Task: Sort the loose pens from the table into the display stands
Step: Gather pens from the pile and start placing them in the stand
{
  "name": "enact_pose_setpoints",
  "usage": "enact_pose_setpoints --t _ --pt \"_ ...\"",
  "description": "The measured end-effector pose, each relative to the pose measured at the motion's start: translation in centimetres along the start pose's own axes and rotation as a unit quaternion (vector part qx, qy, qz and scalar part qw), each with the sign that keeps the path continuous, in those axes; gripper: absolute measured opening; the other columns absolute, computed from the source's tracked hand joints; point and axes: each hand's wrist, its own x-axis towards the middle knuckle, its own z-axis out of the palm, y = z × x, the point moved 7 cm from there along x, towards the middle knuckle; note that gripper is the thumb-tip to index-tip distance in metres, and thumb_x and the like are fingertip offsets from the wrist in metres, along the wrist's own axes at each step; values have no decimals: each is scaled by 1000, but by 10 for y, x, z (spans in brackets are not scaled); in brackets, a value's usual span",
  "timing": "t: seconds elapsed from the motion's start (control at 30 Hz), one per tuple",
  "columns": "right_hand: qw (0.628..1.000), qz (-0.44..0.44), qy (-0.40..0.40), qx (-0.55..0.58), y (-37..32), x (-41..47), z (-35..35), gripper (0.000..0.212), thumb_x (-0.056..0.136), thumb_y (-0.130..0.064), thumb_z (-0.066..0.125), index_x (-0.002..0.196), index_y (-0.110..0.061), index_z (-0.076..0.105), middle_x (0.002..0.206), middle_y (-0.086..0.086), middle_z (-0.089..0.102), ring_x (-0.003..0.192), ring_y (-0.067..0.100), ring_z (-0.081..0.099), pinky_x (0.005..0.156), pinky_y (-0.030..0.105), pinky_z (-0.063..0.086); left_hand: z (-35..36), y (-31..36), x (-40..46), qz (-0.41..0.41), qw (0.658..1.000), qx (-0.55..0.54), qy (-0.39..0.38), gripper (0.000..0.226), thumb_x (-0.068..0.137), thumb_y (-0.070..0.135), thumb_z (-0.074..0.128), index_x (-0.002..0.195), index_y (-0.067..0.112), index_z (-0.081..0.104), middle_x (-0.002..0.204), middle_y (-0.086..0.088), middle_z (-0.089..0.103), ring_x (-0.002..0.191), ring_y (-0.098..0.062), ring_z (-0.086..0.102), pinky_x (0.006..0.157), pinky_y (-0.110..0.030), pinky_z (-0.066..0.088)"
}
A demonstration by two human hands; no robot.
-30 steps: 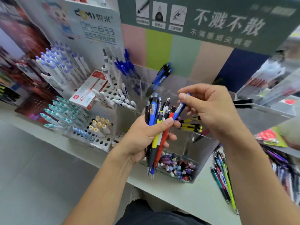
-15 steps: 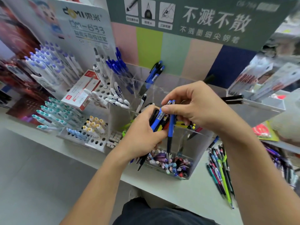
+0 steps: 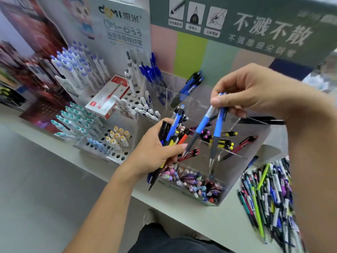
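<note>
My left hand (image 3: 155, 152) grips a bundle of mixed pens (image 3: 172, 132), blue, black, yellow and orange, just in front of the clear acrylic display stand (image 3: 242, 172). Above the stand, my right hand (image 3: 255, 90) pinches two blue pens (image 3: 211, 125) by their tops; their tips hang down over the stand's middle compartments. Yellow-black and red pens (image 3: 224, 141) lie in those compartments, and several small pens fill the front one (image 3: 197, 183). A heap of loose pens (image 3: 268, 194) lies on the table at the right.
A white perforated stand (image 3: 120, 156) with white, teal and yellow pens stands at the left, a red-white pen box (image 3: 107, 99) on it. Blue pens (image 3: 153, 72) stand behind. Printed backboards rise at the rear. The table's front edge runs diagonally, grey floor below.
My right hand has pulled two blue pens out of the bundle and lifted them to the right over the stand. My left hand has lowered the bundle and tilted it.
</note>
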Motion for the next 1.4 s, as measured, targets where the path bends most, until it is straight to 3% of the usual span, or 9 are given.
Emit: enact_pose_setpoints --t 0.13,0.3,0.37,0.6,0.77,0.9,0.97,1.2,1.4 --pt "998 3 -56 -25 -1 23 31 9 86 -18 75 90 -9 75 66 5 70 50 15 53 46 20 44 9 12 1 28 996 54 -68 40 84 2 79 113 18 58 77 11 60 67 -11 55 67 -26 50" --pt "996 -11 -90 -7 -3 28 40 16 88 -15 73 103 -14 79 81 16 75 55 23 53 49 26 47 0 15 4 1 993 59 -100 40 86 0 77 117 16 57 75 -3 57 63 -27 58 61 -57 55" --pt "996 -10 -86 -6 -2 30 40 13 89 -15 73 101 -13 79 80 17 75 55 23 53 49 27 46 -1 17 6 2 992 67 -103 40 85 3 79 115 17 57 75 -1 57 62 -26 59 63 -56 56" --pt "990 -75 109 -45 -32 6 -34 17 82 -19 73 98 -16 77 64 2 71 46 7 55 46 16 50 -10 0 6 -32 997 12 -63 32 89 5 74 114 17 58 69 -5 57 55 -21 54 49 -30 45" --pt "935 -137 256 -203 -70 6 -65 17 94 -23 70 108 -14 74 79 7 72 53 11 64 52 17 56 -10 -14 4 -101 958 -270 3 12 94 10 63 101 9 52 80 -3 54 51 -9 43 43 -19 38" --pt "896 -111 261 -341 -78 39 -36 18 95 -20 69 104 -7 78 81 9 70 61 20 68 68 34 60 -6 -10 8 -88 932 -351 15 15 88 14 64 95 9 53 80 -3 55 49 -7 42 41 -16 38" --pt "885 -88 263 -373 -78 55 -29 19 95 -20 69 105 -6 77 89 12 70 75 23 63 79 30 50 -7 -7 8 -82 934 -348 17 15 86 14 65 95 9 54 79 -3 56 49 -8 42 41 -17 38" --pt "850 -83 260 -451 -103 67 -20 22 97 -17 64 92 4 72 86 21 71 72 34 69 75 48 59 -13 -7 4 -76 943 -321 31 19 86 14 68 97 10 53 79 -3 56 51 -8 44 43 -18 39" --pt "846 -77 271 -452 -91 73 -17 18 94 -17 66 93 0 72 86 18 66 74 31 60 81 43 57 -12 -8 2 -87 940 -324 54 21 84 14 69 99 10 55 77 -1 58 51 -9 45 43 -17 39"
